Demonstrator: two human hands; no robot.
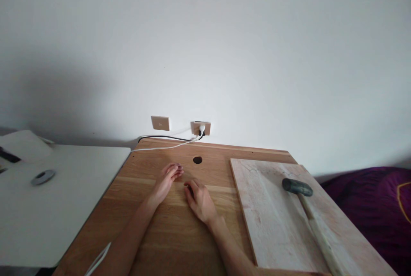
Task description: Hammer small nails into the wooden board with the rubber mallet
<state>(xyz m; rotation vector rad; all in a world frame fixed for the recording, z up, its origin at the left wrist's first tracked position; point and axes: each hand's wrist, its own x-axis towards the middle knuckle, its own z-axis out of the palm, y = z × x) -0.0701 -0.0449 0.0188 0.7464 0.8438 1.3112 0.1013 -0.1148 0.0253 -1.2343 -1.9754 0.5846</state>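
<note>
In the head view, my left hand (166,180) is half open, softly bent, with nothing that I can see in it. My right hand (201,202) is curled; its grip I cannot tell. Beneath is the wooden desk (175,237); rightwards, a mallet (308,211) lies on the pale board (263,216).

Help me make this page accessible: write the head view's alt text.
Bare left hand and right hand extend over a brown wooden tabletop. To their right, a black-headed, wooden-handled mallet lies on a pale rectangular board.
</note>
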